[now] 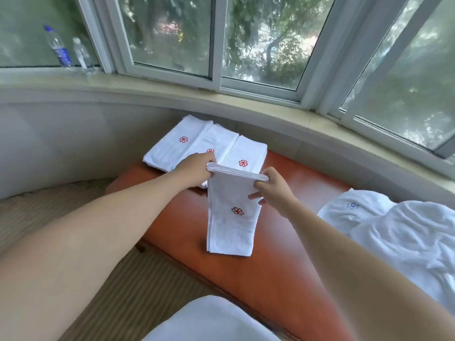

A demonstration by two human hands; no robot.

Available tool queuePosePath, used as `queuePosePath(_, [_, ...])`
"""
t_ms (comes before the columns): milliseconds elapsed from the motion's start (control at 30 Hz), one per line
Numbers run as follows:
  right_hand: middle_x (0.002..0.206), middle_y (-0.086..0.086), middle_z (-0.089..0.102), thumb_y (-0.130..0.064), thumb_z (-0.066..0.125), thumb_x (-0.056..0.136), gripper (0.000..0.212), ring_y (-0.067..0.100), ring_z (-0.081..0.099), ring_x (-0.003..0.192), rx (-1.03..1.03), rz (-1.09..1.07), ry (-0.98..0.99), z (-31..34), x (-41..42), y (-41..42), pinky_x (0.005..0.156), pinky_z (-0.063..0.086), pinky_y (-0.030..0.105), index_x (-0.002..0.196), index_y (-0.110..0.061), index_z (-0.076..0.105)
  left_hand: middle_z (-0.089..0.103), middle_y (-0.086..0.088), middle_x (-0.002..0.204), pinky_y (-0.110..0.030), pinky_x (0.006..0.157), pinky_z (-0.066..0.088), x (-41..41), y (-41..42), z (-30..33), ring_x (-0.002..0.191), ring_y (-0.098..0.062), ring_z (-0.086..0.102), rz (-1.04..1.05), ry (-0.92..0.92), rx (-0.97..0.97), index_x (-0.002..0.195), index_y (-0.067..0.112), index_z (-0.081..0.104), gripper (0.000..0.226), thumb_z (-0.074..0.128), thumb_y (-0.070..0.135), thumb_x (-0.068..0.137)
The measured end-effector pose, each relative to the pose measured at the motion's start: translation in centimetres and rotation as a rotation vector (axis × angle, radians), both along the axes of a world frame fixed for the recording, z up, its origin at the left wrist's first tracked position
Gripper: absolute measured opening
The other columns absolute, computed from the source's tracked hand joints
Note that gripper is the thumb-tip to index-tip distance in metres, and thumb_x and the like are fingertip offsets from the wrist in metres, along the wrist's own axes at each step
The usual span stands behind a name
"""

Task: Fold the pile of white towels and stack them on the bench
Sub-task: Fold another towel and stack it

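Observation:
A folded white towel (230, 217) with a red flower mark hangs over the orange-brown bench (290, 262). My left hand (197, 169) pinches its top left corner and my right hand (273, 188) pinches its top right corner. Its lower end touches the bench. Behind it, three folded white towels (172, 146) with red marks lie side by side at the bench's far end. A loose pile of unfolded white towels (403, 239) lies on the right end of the bench.
A curved wall and window sill (172, 88) run behind the bench. Two plastic water bottles (60, 49) stand on the sill at the left. Striped carpet (123, 291) lies to the left. White fabric (209, 321) shows at the bottom edge.

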State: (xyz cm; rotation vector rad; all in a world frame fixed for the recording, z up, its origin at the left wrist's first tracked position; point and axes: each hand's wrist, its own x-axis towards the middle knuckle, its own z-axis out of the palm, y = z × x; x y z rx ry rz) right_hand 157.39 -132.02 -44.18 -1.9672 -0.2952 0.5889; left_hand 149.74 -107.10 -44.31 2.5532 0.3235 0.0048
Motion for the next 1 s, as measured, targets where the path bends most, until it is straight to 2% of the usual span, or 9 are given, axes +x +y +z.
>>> queuePosePath(167, [0.108, 0.011, 0.068, -0.01, 0.051, 0.092, 0.013, 0.024, 0.079, 0.075, 0.073, 0.003, -0.025, 2.0, -3.2, 6.3, 0.049, 0.052, 0.027, 0.102, -0.017, 0.046, 0.064, 0.011, 0.081, -0.034, 0.064, 0.042, -4.2, 5.9, 1.7, 0.08, -0.015, 0.058, 0.068, -0.082, -0.045, 0.079, 0.035, 0.053, 0.021, 0.067, 0.021, 0.086])
queuePosePath(300, [0.103, 0.012, 0.068, -0.008, 0.053, 0.094, 0.013, 0.026, 0.078, 0.076, 0.105, 0.037, -0.027, 2.9, -4.1, 11.4, 0.059, 0.058, 0.033, 0.099, -0.019, 0.046, 0.067, 0.005, 0.087, -0.036, 0.069, 0.047, -6.4, 10.4, 2.9, 0.081, -0.021, 0.061, 0.144, -0.142, -0.059, 0.089, 0.026, 0.059, 0.013, 0.07, 0.019, 0.087])
queuePosePath(467, [0.099, 0.014, 0.072, -0.011, 0.058, 0.096, 0.014, 0.021, 0.078, 0.08, 0.108, 0.091, -0.028, 3.0, -4.1, 17.8, 0.065, 0.061, 0.034, 0.103, -0.02, 0.049, 0.071, 0.003, 0.097, -0.04, 0.082, 0.052, -7.8, 16.4, 4.5, 0.094, -0.024, 0.062, 0.225, -0.153, -0.024, 0.095, 0.025, 0.064, 0.011, 0.071, 0.02, 0.088])
queuePosePath(667, [0.103, 0.014, 0.071, -0.011, 0.059, 0.097, 0.013, 0.02, 0.077, 0.086, 0.167, 0.142, -0.033, 3.7, -2.5, 25.1, 0.066, 0.063, 0.032, 0.103, -0.017, 0.049, 0.069, 0.002, 0.098, -0.041, 0.079, 0.052, -6.6, 22.7, 6.1, 0.09, -0.023, 0.063, 0.314, -0.18, 0.001, 0.094, 0.024, 0.063, 0.009, 0.068, 0.017, 0.091])
queuePosePath(733, [0.103, 0.014, 0.07, -0.011, 0.059, 0.097, 0.013, 0.022, 0.077, 0.089, 0.189, 0.149, -0.039, 4.2, -1.4, 27.3, 0.065, 0.062, 0.031, 0.102, -0.018, 0.048, 0.07, -0.003, 0.097, -0.034, 0.069, 0.053, -5.1, 24.4, 6.3, 0.08, -0.019, 0.067, 0.386, -0.22, -0.07, 0.092, 0.022, 0.061, 0.013, 0.067, 0.011, 0.091])
queuePosePath(800, [0.102, 0.014, 0.07, -0.011, 0.058, 0.096, 0.013, 0.023, 0.077, 0.09, 0.197, 0.164, -0.052, 4.5, -0.2, 29.4, 0.065, 0.061, 0.031, 0.1, -0.019, 0.048, 0.07, -0.004, 0.095, -0.024, 0.054, 0.049, -3.4, 25.9, 6.3, 0.061, -0.011, 0.07, 0.487, -0.261, -0.205, 0.087, 0.022, 0.057, 0.018, 0.063, 0.006, 0.093])
queuePosePath(833, [0.101, 0.014, 0.069, -0.01, 0.057, 0.096, 0.013, 0.024, 0.076, 0.091, 0.201, 0.17, -0.056, 4.5, 0.5, 30.4, 0.065, 0.061, 0.031, 0.099, -0.019, 0.048, 0.07, -0.002, 0.095, -0.022, 0.053, 0.05, -2.5, 26.6, 6.3, 0.055, -0.01, 0.071, 0.531, -0.274, -0.262, 0.087, 0.023, 0.057, 0.019, 0.061, 0.005, 0.094])
queuePosePath(933, [0.099, 0.013, 0.067, -0.009, 0.057, 0.094, 0.015, 0.026, 0.076, 0.093, 0.214, 0.17, -0.059, 4.6, 2.4, 33.0, 0.064, 0.061, 0.031, 0.099, -0.017, 0.046, 0.072, -0.001, 0.094, -0.036, 0.064, 0.06, 0.0, 28.8, 6.5, 0.06, -0.014, 0.075, 0.608, -0.278, -0.345, 0.092, 0.023, 0.06, 0.017, 0.059, 0.006, 0.095])
queuePosePath(1000, [0.1, 0.014, 0.067, -0.009, 0.057, 0.092, 0.014, 0.028, 0.075, 0.094, 0.222, 0.168, -0.054, 4.6, 3.8, 34.3, 0.067, 0.063, 0.033, 0.099, -0.016, 0.046, 0.073, -0.004, 0.094, -0.04, 0.067, 0.065, 1.6, 30.2, 6.6, 0.065, -0.018, 0.076, 0.637, -0.296, -0.406, 0.094, 0.023, 0.061, 0.02, 0.055, 0.003, 0.095])
